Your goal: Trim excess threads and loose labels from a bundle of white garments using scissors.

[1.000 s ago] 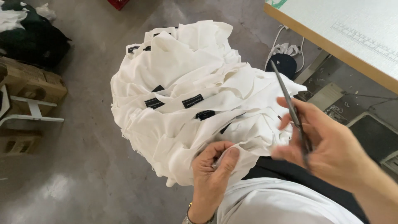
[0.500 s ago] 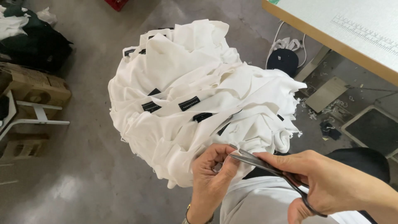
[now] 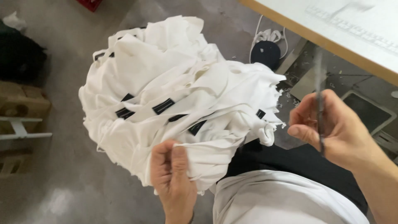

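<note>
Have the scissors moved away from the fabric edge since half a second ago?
Yes. The scissors in the right hand have swung up and right, off the white fabric pile edge pinched by the left hand, toward the table.

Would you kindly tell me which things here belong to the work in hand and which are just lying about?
In hand:
left hand pinching the white garment pile
right hand holding the scissors

Lying about:
cardboard boxes
dark round object with white cord
table edge
</note>
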